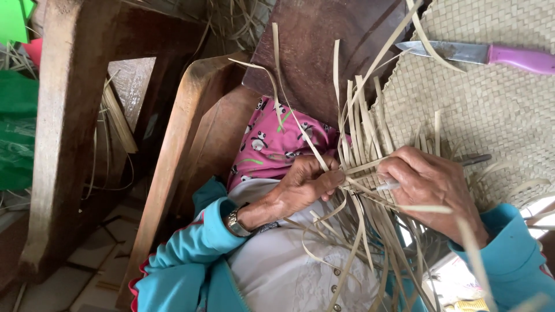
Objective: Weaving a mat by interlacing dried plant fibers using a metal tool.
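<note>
Pale dried leaf strips [358, 190] fan loose across the person's lap, where the left hand [303, 185] pinches one strip at the weave's edge and the right hand [430, 188] presses down on the crossing strips, fingers curled around a thin pen-like tool [388, 186]. Beyond them lies the finished woven straw mat [491, 110], with a pink-handled steel knife [480, 55] resting on it; a slackened pinch could probably let the brittle strips spring out or snap.

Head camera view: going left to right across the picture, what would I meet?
Green plastic bag → wooden chair leg → wristwatch → left hand → loose pale weaving strips → right hand → purple-handled knife, lying on the woven mat.
</note>
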